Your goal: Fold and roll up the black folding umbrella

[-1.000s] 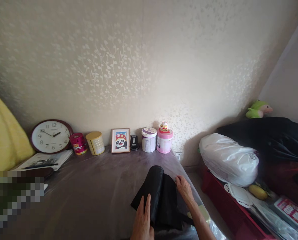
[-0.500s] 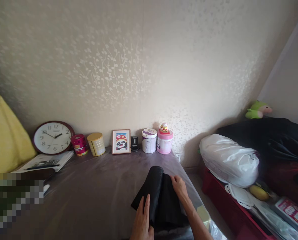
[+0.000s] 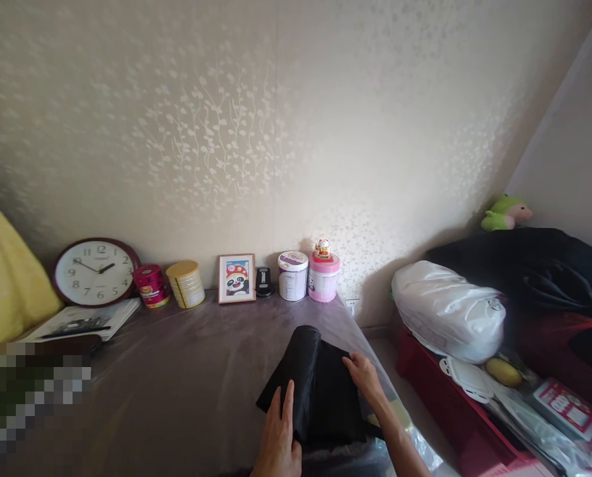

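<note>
On the grey table cover lies a piece of black fabric (image 3: 336, 397), its left part folded over into a thick, rounded roll. My left hand (image 3: 279, 434) grips the near end of this roll, two fingers stretched along its side and the thumb low at its end. At the fabric's upper right edge, my right hand (image 3: 364, 376) pinches the material between thumb and fingers. A narrow black strap sticks out under my right forearm. What lies inside the fold is hidden.
Along the wall stand a clock (image 3: 97, 273), a pink tin (image 3: 151, 286), a yellow can (image 3: 185, 285), a picture frame (image 3: 237, 279) and two tubs, one bearing a figurine (image 3: 322, 249). Right of the table's edge, a red bin (image 3: 435, 391) holds packages beside a white bag (image 3: 447, 310).
The fabric's right part now lies flatter and wider, with its edge drawn slightly right by my right hand. My left hand keeps its place on the roll. The view has shifted slightly.
</note>
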Motion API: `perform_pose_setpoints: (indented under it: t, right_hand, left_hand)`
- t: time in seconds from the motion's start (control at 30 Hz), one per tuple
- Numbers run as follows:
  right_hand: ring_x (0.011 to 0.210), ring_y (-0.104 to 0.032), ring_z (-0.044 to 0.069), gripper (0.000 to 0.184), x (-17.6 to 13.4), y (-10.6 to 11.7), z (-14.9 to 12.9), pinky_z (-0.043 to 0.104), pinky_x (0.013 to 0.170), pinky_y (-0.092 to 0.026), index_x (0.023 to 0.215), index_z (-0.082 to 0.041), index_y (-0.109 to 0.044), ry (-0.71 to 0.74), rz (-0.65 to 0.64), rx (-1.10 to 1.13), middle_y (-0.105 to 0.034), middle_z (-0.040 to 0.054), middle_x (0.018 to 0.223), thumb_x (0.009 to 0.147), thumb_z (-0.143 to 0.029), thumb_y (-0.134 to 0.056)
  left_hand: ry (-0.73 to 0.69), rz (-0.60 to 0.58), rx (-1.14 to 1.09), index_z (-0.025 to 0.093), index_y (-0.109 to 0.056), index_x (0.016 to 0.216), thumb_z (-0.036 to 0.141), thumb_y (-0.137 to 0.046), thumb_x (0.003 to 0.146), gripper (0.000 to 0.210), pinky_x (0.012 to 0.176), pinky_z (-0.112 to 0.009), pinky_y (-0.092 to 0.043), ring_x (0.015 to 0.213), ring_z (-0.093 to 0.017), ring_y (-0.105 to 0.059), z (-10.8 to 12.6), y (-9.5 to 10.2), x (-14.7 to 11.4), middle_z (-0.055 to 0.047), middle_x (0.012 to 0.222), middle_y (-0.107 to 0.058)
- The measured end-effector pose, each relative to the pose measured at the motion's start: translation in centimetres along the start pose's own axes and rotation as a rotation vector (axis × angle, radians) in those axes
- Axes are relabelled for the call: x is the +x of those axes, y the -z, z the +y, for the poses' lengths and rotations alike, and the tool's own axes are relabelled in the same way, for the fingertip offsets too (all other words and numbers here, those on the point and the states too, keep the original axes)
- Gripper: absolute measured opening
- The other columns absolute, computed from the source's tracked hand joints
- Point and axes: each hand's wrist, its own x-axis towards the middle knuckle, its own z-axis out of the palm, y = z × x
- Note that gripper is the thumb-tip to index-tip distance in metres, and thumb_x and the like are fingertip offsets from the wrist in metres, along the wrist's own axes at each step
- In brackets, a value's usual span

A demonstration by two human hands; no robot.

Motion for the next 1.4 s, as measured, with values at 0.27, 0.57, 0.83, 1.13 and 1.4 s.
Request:
perform_pose_setpoints:
  t: [0.27, 0.57, 0.83, 1.13, 1.4]
  right_hand:
    - [0.053, -0.053, 0.017, 0.031, -1.4, 0.1, -0.3, 0.027, 0.052, -0.034, 0.057, -0.022, -0.049, -0.025, 0.012, 0.077, -0.057, 0.0009, 0.055, 0.079, -0.043, -0.045]
    - [0.053, -0.047, 0.014, 0.035, -1.6, 0.8, -4.3, 0.024, 0.047, -0.033, 0.055, -0.021, -0.045, 0.069, -0.016, 0.387, -0.048, -0.003, 0.05, 0.076, -0.049, -0.043]
    - [0.064, -0.061, 0.02, 0.031, -0.6, -1.3, -9.2, 0.025, 0.052, -0.041, 0.077, -0.017, -0.061, 0.072, -0.045, 0.35, -0.065, 0.0041, 0.065, 0.08, -0.041, -0.041]
    - [0.061, -0.067, 0.02, 0.024, -0.7, -5.0, -11.9, 0.027, 0.052, -0.046, 0.098, -0.016, -0.055, 0.054, -0.146, 0.305, -0.071, 0.0074, 0.074, 0.082, -0.029, -0.042]
    - [0.042, -0.059, 0.011, 0.01, -1.7, -4.8, -13.1, 0.019, 0.047, -0.04, 0.086, -0.018, -0.05, 0.113, -0.325, 0.269, -0.066, -0.0022, 0.057, 0.083, -0.022, -0.041]
  left_hand:
    - [-0.004, -0.009, 0.04, 0.017, -0.003, 0.141, -0.004, -0.038, 0.06, 0.09, 0.107, -0.032, -0.026, 0.135, -0.022, -0.02, 0.1, 0.2, 0.0, -0.015, 0.148, -0.017]
    - [0.008, -0.013, 0.059, 0.021, 0.001, 0.141, -0.004, -0.04, 0.061, 0.092, 0.107, -0.034, -0.026, 0.136, -0.022, -0.017, 0.1, -0.1, -0.3, -0.013, 0.15, -0.013]
    - [0.028, -0.02, 0.122, 0.014, -0.001, 0.141, -0.004, -0.043, 0.059, 0.093, 0.108, -0.034, -0.024, 0.136, -0.024, -0.018, 0.7, -0.2, -0.4, -0.018, 0.149, -0.012]
    - [0.003, -0.084, 0.255, 0.001, -0.023, 0.136, 0.003, -0.048, 0.058, 0.081, 0.111, -0.033, -0.02, 0.136, -0.026, -0.019, 1.5, 1.3, -0.4, -0.021, 0.146, -0.019]
    - [-0.02, 0.093, 0.292, 0.001, -0.03, 0.132, 0.005, -0.044, 0.063, 0.071, 0.103, -0.031, -0.036, 0.127, -0.023, -0.039, -2.0, -1.4, -0.8, -0.02, 0.137, -0.04]
